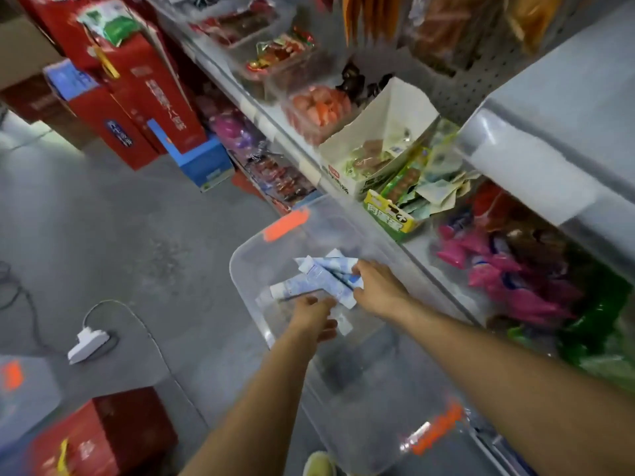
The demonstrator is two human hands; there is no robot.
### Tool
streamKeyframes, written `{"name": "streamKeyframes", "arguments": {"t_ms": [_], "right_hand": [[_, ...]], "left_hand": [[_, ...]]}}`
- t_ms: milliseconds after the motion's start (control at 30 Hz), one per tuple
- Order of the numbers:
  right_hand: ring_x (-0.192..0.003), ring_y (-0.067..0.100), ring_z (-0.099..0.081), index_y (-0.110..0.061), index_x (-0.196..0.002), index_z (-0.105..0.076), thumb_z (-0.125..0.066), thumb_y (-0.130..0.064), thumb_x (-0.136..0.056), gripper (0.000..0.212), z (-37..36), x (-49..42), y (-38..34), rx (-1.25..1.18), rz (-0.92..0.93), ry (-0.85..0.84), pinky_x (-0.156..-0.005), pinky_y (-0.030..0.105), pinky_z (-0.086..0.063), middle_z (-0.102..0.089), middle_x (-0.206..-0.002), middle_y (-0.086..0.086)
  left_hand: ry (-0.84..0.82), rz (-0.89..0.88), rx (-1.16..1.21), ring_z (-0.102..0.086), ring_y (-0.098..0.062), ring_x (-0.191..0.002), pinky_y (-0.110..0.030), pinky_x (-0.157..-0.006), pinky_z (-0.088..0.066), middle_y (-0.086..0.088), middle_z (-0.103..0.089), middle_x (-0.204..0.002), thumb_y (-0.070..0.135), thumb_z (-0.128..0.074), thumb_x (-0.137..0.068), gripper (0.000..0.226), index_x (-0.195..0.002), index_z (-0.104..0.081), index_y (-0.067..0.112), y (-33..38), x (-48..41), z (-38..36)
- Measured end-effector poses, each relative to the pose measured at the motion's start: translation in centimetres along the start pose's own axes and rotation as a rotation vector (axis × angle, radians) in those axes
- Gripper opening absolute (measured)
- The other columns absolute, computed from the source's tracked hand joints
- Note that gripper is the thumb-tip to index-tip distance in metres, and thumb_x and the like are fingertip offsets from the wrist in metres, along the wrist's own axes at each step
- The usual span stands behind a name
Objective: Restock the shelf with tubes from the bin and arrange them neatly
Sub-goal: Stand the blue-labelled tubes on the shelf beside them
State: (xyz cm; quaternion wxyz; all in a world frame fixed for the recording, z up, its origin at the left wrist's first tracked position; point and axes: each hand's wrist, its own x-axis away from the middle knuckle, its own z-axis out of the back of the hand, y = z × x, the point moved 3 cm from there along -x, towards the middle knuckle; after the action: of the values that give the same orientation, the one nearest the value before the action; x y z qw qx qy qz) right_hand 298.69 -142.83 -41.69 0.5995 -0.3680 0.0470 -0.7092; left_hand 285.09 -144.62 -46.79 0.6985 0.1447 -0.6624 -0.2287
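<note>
The left hand is lowered into a clear plastic bin with orange latches, which is set on the floor just beside a grey metal shelf stocked with packets. The hand is blurred, its fingers loosely bent near a small tube; whether anything is held cannot be told. The right hand is curled round a bundle of white-and-blue tubes at the bin's far end. Farther off, a white power strip lies on the floor, and tall red cardboard boxes are stacked beyond it, by the shelf's far end.
</note>
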Motion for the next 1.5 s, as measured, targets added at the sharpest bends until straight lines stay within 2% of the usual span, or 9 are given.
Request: {"name": "streamKeyframes", "arguments": {"t_ms": [167, 333, 433, 533, 700, 800, 933, 1233, 1500], "right_hand": [[-0.138, 0.027, -0.026, -0.012, -0.147, -0.026, -0.056, -0.014, -0.091, 0.063, -5.5, -8.6, 3.6, 0.266, -0.018, -0.022, -0.105, 0.038, -0.033, -0.03, -0.15, 0.008], [-0.133, 0.029, -0.038, -0.013, -0.148, -0.023, -0.053, -0.019, -0.092, 0.064, -8.0, -12.1, 4.3, 0.557, 0.077, -0.006, -0.104, 0.036, -0.031, -0.041, -0.145, 0.011], [-0.128, 0.031, -0.042, -0.012, -0.139, -0.037, -0.055, -0.025, -0.09, 0.054, -8.7, -12.4, 4.4, 0.621, 0.074, -0.052, -0.1, 0.037, -0.033, -0.048, -0.138, 0.012], [-0.12, 0.034, -0.049, -0.012, -0.127, -0.049, -0.056, -0.035, -0.09, 0.044, -8.6, -11.5, 5.2, 0.419, -0.046, -0.152, -0.091, 0.036, -0.041, -0.055, -0.131, 0.013], [-0.087, 0.021, -0.059, -0.005, -0.11, -0.064, -0.057, -0.02, -0.086, 0.028, -6.0, -6.5, 5.8, -0.279, -0.249, -0.2, -0.06, 0.022, -0.043, -0.063, -0.097, 0.009], [-0.08, 0.021, -0.061, -0.005, -0.105, -0.063, -0.055, -0.026, -0.075, 0.038, -4.0, -1.7, 5.4, -0.485, -0.311, -0.183, -0.068, 0.03, -0.05, -0.065, -0.094, 0.01], [-0.065, 0.013, -0.056, -0.01, -0.109, -0.052, -0.056, -0.011, -0.082, 0.027, -1.7, 5.9, 3.7, -0.646, -0.287, -0.15, -0.045, 0.019, -0.043, -0.059, -0.084, 0.005], [-0.106, 0.012, -0.052, -0.02, -0.133, -0.035, -0.08, -0.029, -0.07, 0.078, 6.1, 22.1, -0.7, -0.334, -0.058, 0.188, -0.086, 0.028, -0.046, -0.045, -0.124, -0.006], [-0.089, 0.015, -0.064, -0.017, -0.105, -0.061, -0.081, -0.035, -0.067, 0.046, 11.4, 33.7, -0.1, -0.613, -0.084, 0.269, -0.081, 0.036, -0.053, -0.07, -0.105, 0.007]], "left_hand": [[0.062, 0.086, 0.199, -0.052, -0.02, -0.071, -0.027, -0.06, -0.047, -0.009, -0.056, -0.087, 0.013, -0.052, -0.095, 0.007, -0.1, -0.055, 0.011, -0.5, -7.1, -2.2], [0.034, 0.111, 0.376, -0.046, -0.016, -0.054, -0.016, -0.037, -0.035, -0.006, -0.051, -0.071, 0.018, -0.053, -0.093, 0.013, -0.102, -0.057, 0.009, -0.8, -11.5, -4.4], [-0.041, 0.186, 0.485, -0.052, -0.016, -0.069, -0.027, -0.059, -0.043, -0.003, -0.057, -0.084, 0.027, -0.051, -0.096, 0.015, -0.091, -0.059, 0.015, -0.7, -12.0, -5.4], [0.035, 0.21, 0.524, -0.057, -0.02, -0.08, -0.031, -0.07, -0.045, -0.009, -0.062, -0.098, 0.027, -0.048, -0.097, 0.036, -0.122, -0.06, 0.005, -1.0, -11.5, -5.5], [0.014, 0.184, 0.495, -0.059, -0.019, -0.065, -0.034, -0.065, -0.051, -0.006, -0.063, -0.076, 0.03, -0.053, -0.097, 0.021, -0.11, -0.06, 0.014, -1.4, -7.3, -4.4], [-0.06, 0.141, 0.482, -0.065, -0.024, -0.076, -0.036, -0.071, -0.053, -0.009, -0.068, -0.09, 0.034, -0.058, -0.094, 0.025, -0.111, -0.06, 0.015, -1.7, -3.7, -3.4], [-0.168, 0.047, 0.443, -0.067, -0.031, -0.097, -0.042, -0.081, -0.056, -0.014, -0.069, -0.115, 0.032, -0.065, -0.09, 0.04, -0.125, -0.06, 0.013, -1.4, 2.2, -2.6], [-0.386, -0.175, 0.287, -0.065, -0.037, -0.108, -0.047, -0.083, -0.056, -0.021, -0.066, -0.118, 0.035, -0.09, -0.051, 0.09, -0.13, -0.057, 0.006, 0.5, 16.6, -4.1], [-0.505, -0.409, 0.062, -0.067, -0.038, -0.093, -0.05, -0.082, -0.056, -0.024, -0.069, -0.107, 0.019, -0.081, -0.071, 0.058, -0.121, -0.06, 0.0, 2.2, 28.5, -8.0]]}}
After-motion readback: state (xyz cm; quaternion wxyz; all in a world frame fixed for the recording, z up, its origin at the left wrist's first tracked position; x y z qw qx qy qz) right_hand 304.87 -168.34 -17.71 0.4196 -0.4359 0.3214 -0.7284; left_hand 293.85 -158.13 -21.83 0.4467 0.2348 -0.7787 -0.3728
